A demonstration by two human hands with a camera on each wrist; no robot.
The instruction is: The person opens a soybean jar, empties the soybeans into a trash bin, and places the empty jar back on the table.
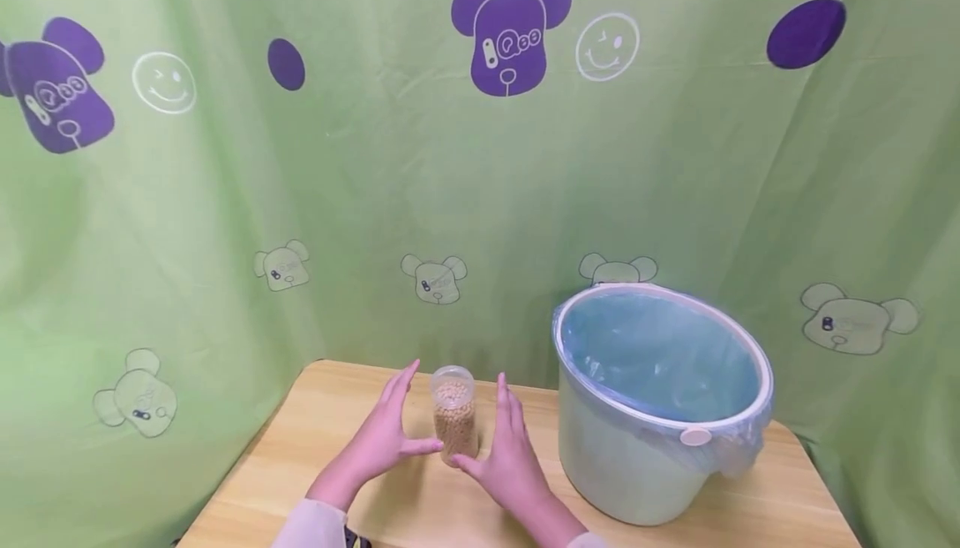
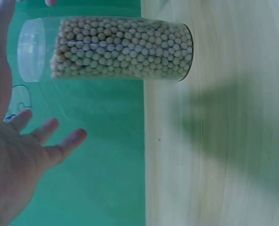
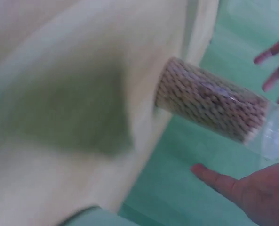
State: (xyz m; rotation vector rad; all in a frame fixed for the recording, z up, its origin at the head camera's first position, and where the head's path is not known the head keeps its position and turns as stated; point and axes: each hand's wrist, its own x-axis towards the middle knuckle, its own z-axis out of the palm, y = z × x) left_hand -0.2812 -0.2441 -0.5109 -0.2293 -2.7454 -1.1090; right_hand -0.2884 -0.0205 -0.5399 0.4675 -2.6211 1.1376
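A clear cylindrical jar with a translucent lid stands upright on the wooden table, nearly full of small beige pellets. On its left is my left hand, fingers extended and thumb pointing toward the jar. My right hand mirrors it on the other side, fingers straight and thumb near the jar's lower front. In the left wrist view, a gap shows between the spread fingers and the jar. The right wrist view also has the jar between both hands, held by neither.
A pale green bin lined with a bluish plastic bag stands right of the jar. Its white rim carries a pink tab. A green curtain with bear prints hangs behind the table.
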